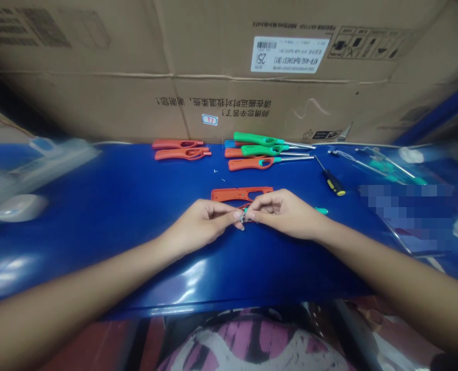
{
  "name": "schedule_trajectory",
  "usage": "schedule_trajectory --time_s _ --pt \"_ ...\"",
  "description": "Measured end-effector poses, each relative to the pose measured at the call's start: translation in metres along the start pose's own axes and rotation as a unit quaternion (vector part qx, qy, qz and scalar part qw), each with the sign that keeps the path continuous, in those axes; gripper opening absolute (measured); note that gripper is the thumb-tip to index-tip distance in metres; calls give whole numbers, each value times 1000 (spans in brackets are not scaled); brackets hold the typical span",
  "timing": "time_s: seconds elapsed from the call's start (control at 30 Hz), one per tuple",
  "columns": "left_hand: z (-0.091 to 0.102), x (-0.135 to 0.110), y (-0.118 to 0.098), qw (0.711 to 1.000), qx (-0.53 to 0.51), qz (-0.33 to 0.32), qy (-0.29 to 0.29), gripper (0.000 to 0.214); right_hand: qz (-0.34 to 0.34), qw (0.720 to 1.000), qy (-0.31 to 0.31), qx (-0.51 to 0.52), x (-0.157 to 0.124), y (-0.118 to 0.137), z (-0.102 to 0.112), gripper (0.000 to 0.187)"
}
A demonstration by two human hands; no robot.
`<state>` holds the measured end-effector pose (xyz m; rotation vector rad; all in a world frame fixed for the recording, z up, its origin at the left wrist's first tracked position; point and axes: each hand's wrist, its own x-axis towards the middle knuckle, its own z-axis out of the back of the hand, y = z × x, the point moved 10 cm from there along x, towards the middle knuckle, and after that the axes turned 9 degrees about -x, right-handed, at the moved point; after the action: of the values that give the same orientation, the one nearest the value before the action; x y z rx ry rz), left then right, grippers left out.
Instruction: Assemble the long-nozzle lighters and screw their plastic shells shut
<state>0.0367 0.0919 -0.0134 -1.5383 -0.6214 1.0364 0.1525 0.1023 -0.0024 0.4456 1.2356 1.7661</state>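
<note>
Both hands meet at the middle of the blue table (116, 206). The left hand (203, 221) and right hand (286, 211) each pinch the same small part (244, 216) between thumb and forefinger, fingertips pressed close together, the other fingers curled in. The part is metallic with a bit of green on it; its exact shape is too small to tell. It is held just above the tabletop, right in front of an orange shell (232, 194) that lies flat and open-sided.

The step in hand appears to be fine fingertip work on the part, both hands sharing the grip. Whatever follows calls for a steady pinch and small, careful motions, since the part is tiny and would slip easily.

A green bit (322, 210) lies just beside the right hand. A screwdriver (332, 181) lies further right. Finished lighters (259, 150), green and orange, rest at the back against a cardboard box (213, 93).
</note>
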Motion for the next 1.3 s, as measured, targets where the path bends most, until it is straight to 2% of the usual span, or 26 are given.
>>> schedule_trajectory --time_s 0.27,0.83,1.0,1.17,1.3 --pt "3 0 2 1000 8 -9 -27 32 1 1000 1 0 0 -1 0 29" --pt "2 1 1 1000 -6 -2 -25 31 4 999 15 31 0 2 -5 28" --pt "3 2 1 1000 -21 4 -17 35 -20 998 -42 51 1 -5 6 26" --pt "2 0 -1 1000 -13 -4 -20 36 -24 997 -39 60 1 -7 5 29" --pt "2 -1 -3 999 -8 -22 -30 34 -26 996 -62 52 0 -7 6 29"
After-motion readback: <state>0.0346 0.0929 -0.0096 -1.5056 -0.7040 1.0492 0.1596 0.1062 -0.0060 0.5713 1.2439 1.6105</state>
